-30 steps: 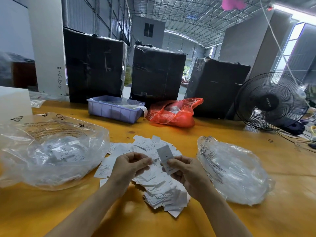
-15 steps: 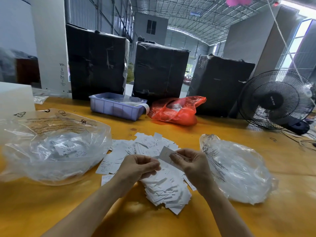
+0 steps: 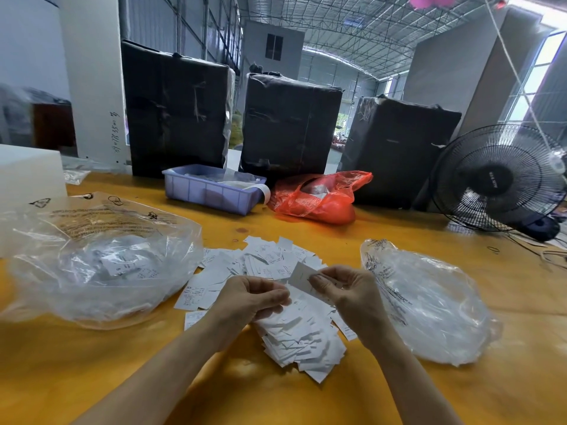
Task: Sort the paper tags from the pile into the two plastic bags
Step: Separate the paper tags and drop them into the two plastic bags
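A wide yellow table [image 3: 399, 240] carries the sorting job, seen from above the person's own forearms. Toward the table's left edge lies a large clear plastic bag [image 3: 98, 259], puffed up, with printed paper tags visible inside it; toward the right edge lies a smaller clear plastic bag [image 3: 429, 305], flatter, its contents too hazy to make out. Between the two bags, near the front edge, spreads the pile of white paper tags [image 3: 285, 302], still thick and loose, so the sorting looks far from finished: some tags are bagged on the left, most remain on the table. Above the pile, the right hand [image 3: 352, 292] pinches one tag [image 3: 302, 277] between thumb and fingers, holding it up tilted. The left hand [image 3: 248, 302] sits just beside it, fingers curled inward; whether it holds a tag cannot be told. Compared with half a second ago, the hands have hardly shifted and the same tag is still held over the pile; a second ago it stood more upright, with its printed face toward the camera.
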The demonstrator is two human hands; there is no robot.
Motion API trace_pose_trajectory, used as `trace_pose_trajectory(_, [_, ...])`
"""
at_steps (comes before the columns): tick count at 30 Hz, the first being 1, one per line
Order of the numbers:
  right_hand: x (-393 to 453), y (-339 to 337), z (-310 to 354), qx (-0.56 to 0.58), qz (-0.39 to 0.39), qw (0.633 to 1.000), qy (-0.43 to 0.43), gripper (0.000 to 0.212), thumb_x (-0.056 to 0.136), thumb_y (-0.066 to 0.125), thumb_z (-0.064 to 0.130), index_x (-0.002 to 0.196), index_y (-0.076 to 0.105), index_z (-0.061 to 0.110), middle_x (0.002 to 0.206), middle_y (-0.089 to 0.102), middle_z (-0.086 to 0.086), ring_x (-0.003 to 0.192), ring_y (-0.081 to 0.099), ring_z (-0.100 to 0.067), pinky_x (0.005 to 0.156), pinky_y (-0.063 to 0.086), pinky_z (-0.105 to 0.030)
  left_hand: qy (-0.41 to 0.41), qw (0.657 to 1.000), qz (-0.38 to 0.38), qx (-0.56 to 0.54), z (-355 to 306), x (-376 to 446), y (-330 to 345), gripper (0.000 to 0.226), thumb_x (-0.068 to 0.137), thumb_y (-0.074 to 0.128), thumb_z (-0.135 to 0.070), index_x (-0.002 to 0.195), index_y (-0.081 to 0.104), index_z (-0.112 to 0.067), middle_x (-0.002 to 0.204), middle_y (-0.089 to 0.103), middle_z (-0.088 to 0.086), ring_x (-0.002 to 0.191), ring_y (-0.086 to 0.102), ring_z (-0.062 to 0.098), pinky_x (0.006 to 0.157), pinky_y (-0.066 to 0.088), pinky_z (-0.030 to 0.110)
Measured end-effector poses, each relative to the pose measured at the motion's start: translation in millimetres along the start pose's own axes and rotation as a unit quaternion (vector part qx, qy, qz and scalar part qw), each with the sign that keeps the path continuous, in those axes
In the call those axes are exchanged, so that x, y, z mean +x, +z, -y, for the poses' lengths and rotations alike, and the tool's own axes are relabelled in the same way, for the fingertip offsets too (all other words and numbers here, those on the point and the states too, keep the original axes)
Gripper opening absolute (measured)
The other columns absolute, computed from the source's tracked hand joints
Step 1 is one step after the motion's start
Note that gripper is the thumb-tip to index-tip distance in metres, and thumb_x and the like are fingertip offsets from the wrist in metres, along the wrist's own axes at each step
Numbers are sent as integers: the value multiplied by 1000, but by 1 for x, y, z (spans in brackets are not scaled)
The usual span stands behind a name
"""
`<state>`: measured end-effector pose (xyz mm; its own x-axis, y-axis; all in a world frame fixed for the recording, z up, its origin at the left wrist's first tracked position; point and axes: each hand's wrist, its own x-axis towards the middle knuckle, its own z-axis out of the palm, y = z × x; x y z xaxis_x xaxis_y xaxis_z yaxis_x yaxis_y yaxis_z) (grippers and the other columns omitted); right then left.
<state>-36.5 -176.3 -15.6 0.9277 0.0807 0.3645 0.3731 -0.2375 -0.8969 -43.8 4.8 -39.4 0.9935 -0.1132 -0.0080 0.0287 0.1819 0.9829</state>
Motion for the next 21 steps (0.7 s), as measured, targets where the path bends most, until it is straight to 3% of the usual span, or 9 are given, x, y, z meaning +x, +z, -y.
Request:
trace_pose_trajectory(3, [-1,2,-1,-37,33,999,10,8,80,72,5,73,72,8,70,68,-6,63,59,-7,59,46,-18,1,1000,6,-3,1,0,0,6,74,72,-2,79,71,-2,71,72,11,57,65,10,51,48,15])
trace_pose_trajectory(7, [-1,1,0,-45,51,998,13,12,79,72,4,70,71,10,66,66,-3,59,56,-2,55,43,-14,6,1000,14,4,2,1,-1,5,75,71,0,79,70,-1,68,71,10,55,63,10,49,48,15])
trace_pose_trajectory(13, [-1,-3,0,-48,55,997,28,10,79,73,7,71,71,11,72,68,-13,66,58,-15,61,45,-26,5,1000,3,7,2,1,-1,28,55,78,-8,81,70,-1,65,70,7,55,64,10,49,47,15])
trace_pose_trajectory(15, [-1,-4,0,-41,57,997,33,8,79,73,7,72,71,10,75,69,-16,67,59,-17,63,45,-27,6,1000,0,10,3,2,-2,26,57,79,-4,81,70,-1,66,70,6,56,66,12,52,50,16])
trace_pose_trajectory(21, [-2,-1,-1,-56,70,996,23,7,79,73,7,73,71,8,67,65,-5,59,56,-5,56,43,-17,5,1000,16,8,5,3,-2,19,63,77,8,77,67,1,62,68,8,55,65,14,50,50,18])
